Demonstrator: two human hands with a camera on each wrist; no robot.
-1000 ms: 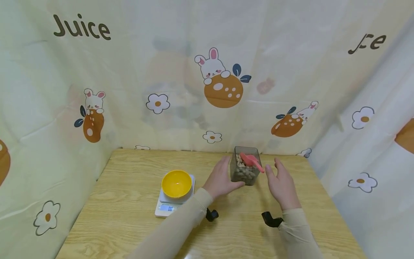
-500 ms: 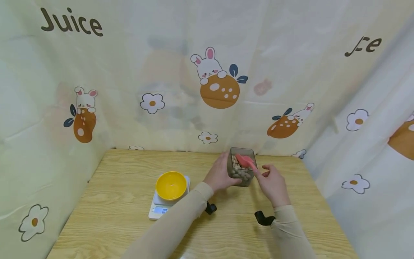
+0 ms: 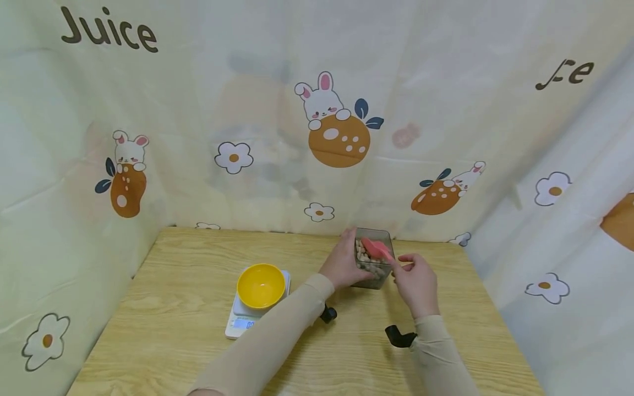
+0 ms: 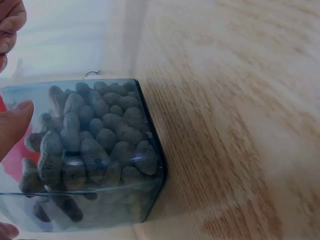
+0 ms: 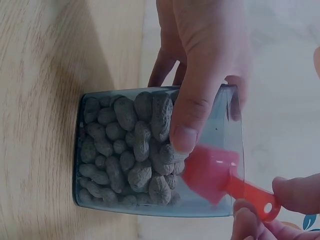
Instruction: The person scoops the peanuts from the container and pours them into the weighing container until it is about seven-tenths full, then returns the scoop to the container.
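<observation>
A clear, grey-tinted box (image 3: 367, 284) of unshelled peanuts (image 5: 120, 140) stands toward the back of the table, right of centre. My left hand (image 3: 342, 265) grips its left side, thumb across the near wall and fingers round the far side. Inside the box, on top of the peanuts, lies the bowl of a pinkish-red scoop (image 3: 375, 248). Its handle sticks out over the right rim, where my right hand (image 3: 417, 281) pinches the end between thumb and fingers. In the right wrist view the scoop (image 5: 212, 172) shows through the clear wall, with a hole at its handle's tip.
A yellow bowl (image 3: 261, 286) rests on a white kitchen scale (image 3: 235, 330) to the left; my left sleeve covers part of its display. A patterned curtain (image 3: 267, 203) rises right behind the wooden table (image 3: 168, 286) and along both sides.
My left hand has closed onto the box from beside it. My right hand has come in leftward from an open pose and taken hold of the scoop's handle. The view has shifted slightly.
</observation>
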